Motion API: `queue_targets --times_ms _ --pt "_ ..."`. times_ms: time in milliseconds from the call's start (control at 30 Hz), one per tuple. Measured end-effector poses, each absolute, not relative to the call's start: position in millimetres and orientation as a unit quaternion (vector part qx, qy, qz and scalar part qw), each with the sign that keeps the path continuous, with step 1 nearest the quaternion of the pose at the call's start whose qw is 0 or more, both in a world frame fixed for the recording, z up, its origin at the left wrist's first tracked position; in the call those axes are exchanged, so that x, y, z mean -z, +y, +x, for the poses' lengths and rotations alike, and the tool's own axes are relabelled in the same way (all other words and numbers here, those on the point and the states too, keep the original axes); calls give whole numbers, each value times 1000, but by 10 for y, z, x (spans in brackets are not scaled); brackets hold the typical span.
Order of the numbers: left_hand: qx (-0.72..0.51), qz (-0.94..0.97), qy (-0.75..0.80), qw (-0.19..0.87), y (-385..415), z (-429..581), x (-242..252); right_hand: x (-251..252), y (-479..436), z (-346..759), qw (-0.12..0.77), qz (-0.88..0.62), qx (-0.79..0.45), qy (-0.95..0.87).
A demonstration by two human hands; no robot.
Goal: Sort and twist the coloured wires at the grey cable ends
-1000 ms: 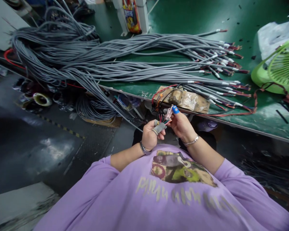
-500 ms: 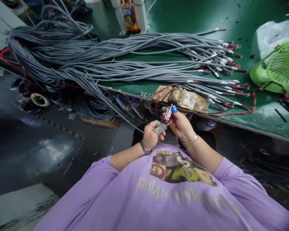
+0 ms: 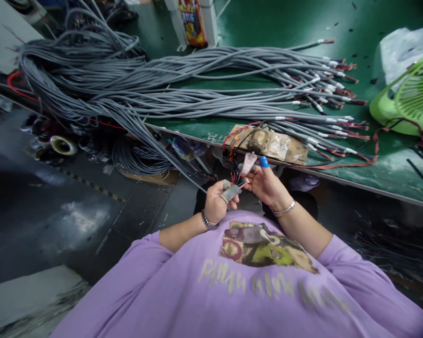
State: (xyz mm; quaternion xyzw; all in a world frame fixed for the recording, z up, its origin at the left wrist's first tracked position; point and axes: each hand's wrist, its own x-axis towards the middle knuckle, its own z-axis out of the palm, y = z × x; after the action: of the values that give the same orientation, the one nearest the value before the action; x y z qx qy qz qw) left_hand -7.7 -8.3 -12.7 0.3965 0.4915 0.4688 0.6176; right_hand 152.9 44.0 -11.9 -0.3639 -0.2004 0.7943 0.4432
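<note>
My left hand point(image 3: 216, 203) is closed around the end of a grey cable point(image 3: 230, 193). Thin coloured wires point(image 3: 237, 178), red, black and blue among them, fan out from that end towards my other hand. My right hand point(image 3: 270, 188) is just to the right, its fingers curled near the wire tips and its thumb, wrapped in blue, raised apart. A small pale pink piece point(image 3: 248, 163) sits against the right fingertips, seemingly held by the fingers; blur hides its exact kind. Grey wrapping covers a left fingertip.
A large bundle of grey cables point(image 3: 127, 84) lies along the green table point(image 3: 268, 23), bared ends at right. A taped cardboard block point(image 3: 285, 146) sits at the near edge. A green fan point(image 3: 395, 105) stands at right; coiled cable point(image 3: 137, 159) lies below the table.
My right thumb has lifted off the pale pink piece, which has turned in the right fingers. My left hand still grips the cable and has shifted slightly left.
</note>
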Motion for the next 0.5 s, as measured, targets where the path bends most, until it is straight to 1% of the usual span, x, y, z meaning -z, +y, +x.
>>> queue_targets --times_ms 100,200,400,500 --pt "-468 393 494 618 -84 -89 145 124 388 1579 408 -343 -815 -229" --pt "-464 394 498 617 -76 -82 162 121 314 1578 394 -326 -812 -280" --pt "-445 414 496 620 -69 -59 103 122 228 1460 449 -386 -727 -348" --pt "-399 431 483 650 -55 -56 37 105 234 1457 443 -386 -716 -376"
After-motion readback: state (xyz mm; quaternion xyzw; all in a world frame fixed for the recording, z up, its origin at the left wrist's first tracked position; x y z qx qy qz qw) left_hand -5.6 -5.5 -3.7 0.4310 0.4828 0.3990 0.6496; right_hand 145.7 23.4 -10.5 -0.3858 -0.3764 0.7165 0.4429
